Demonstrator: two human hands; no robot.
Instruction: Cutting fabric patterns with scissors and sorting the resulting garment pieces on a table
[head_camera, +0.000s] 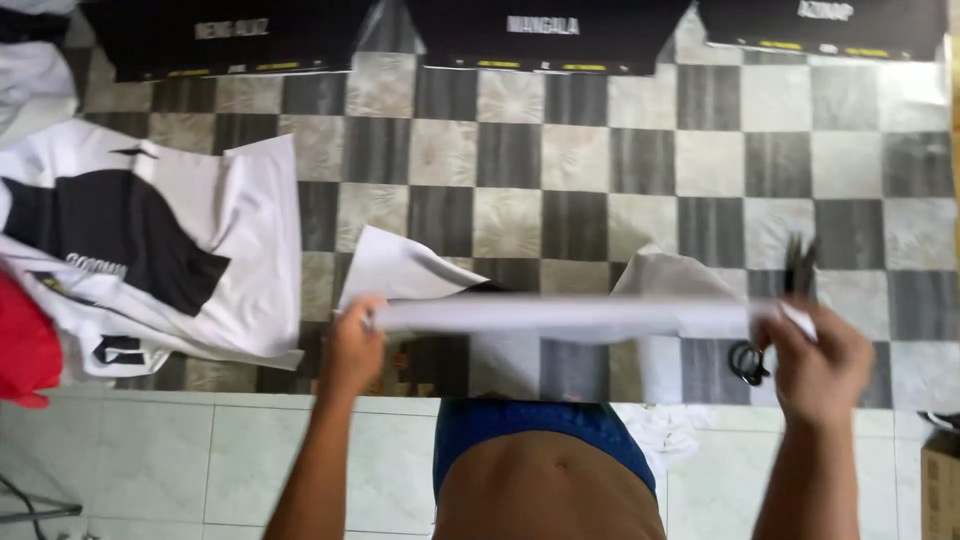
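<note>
Long white paper sheet smeared by motion blur, its edges indistinct; thin dark object above the right hand blurred beyond identification; red cloth and brown cardboard box cut by frame edges; three black garments cropped at top

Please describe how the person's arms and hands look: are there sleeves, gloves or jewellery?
Both forearms are bare, with no sleeves in view. The left hand and right hand wear no gloves. No ring, watch or bracelet can be seen, though the picture is somewhat blurred.
</note>
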